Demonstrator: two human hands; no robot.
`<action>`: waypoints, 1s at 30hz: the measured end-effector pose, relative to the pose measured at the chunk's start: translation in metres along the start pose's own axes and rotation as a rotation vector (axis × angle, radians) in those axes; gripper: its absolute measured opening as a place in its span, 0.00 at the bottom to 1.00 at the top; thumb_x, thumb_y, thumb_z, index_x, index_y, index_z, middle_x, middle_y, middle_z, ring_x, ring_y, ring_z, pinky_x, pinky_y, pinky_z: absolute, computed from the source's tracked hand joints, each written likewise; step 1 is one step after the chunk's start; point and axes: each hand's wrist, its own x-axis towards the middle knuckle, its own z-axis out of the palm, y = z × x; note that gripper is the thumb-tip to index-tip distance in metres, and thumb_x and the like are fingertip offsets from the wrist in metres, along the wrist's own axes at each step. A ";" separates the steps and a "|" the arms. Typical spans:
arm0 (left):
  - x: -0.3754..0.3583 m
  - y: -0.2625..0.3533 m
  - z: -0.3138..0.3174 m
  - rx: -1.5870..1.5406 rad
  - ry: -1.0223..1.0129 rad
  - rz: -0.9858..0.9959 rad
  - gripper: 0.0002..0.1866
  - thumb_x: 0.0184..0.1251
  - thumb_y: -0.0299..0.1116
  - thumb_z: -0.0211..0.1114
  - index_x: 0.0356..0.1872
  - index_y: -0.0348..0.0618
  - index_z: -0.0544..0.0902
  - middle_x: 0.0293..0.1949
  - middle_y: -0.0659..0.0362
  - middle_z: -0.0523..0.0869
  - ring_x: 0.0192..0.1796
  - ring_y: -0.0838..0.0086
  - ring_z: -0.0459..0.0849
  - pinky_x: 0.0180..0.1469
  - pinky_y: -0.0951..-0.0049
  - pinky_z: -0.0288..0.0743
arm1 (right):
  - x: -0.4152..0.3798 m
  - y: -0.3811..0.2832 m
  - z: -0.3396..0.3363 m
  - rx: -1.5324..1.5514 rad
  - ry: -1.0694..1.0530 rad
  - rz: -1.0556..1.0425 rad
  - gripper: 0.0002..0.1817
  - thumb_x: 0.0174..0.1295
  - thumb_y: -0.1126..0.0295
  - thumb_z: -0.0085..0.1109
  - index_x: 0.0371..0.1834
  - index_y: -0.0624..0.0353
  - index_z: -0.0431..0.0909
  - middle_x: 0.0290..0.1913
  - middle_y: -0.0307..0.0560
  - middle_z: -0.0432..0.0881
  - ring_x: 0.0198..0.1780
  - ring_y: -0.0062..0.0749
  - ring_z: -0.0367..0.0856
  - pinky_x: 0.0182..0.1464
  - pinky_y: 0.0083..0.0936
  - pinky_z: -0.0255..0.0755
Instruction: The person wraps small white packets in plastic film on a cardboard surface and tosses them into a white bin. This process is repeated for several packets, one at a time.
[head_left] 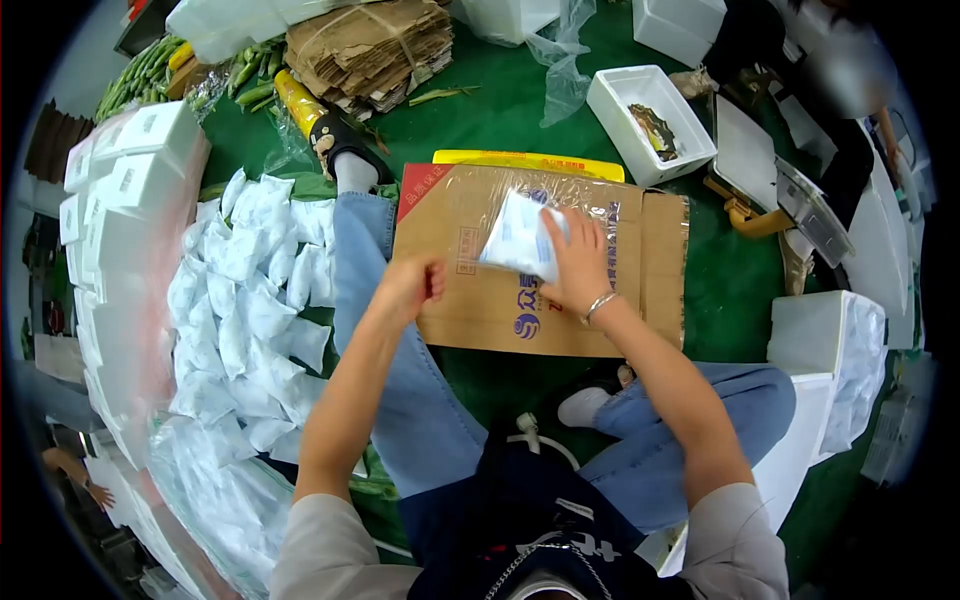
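The bag (pixel 520 235), a bit past the middle of the box (pixel 440 310) toward its far edge, could have split if the right hand (pixel 580 265), fingers spread, pressed too hard; the left hand (pixel 408 287) was curled up.

The left arm (pixel 350 400) reaches forward, its elbow bent outward, and the left hand (pixel 412 283) is closed in a loose fist, fingers curled inward, slightly blurred. The right arm (pixel 682 395) angles forward and inward from a bent elbow; its wrist (pixel 603 307) leads into the right hand (pixel 580 258), palm down, fingers extended and slightly parted. The hands are apart, the right one a little farther forward.
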 end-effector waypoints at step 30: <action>0.012 0.132 0.019 0.824 -0.144 0.944 0.29 0.58 0.54 0.66 0.54 0.44 0.79 0.28 0.41 0.83 0.33 0.46 0.83 0.39 0.54 0.77 | 0.031 0.004 -0.100 0.175 0.289 0.423 0.06 0.50 0.73 0.62 0.28 0.64 0.84 0.31 0.57 0.85 0.32 0.50 0.84 0.35 0.34 0.78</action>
